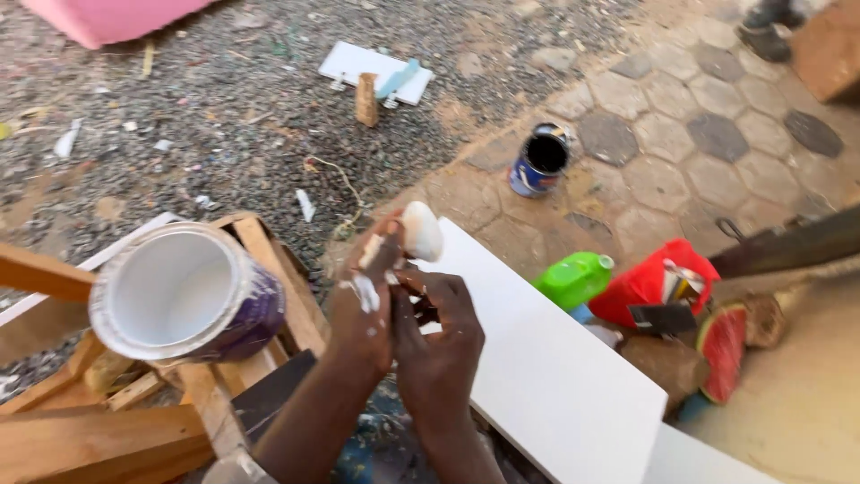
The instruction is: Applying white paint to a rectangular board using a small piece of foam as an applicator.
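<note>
While both hands meet beside the white board (546,358) | left hand (363,309) clamped on pale rounded lump (421,230) (seems light, paint-slick) | right hand (439,345) closed, contents unclear | take lump at its dry base

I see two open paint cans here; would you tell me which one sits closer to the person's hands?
The large purple can full of white paint, on the wooden frame beside the left hand. The small blue can stands farther off on the paving.

Pink slab (107,16) cut off above
</note>
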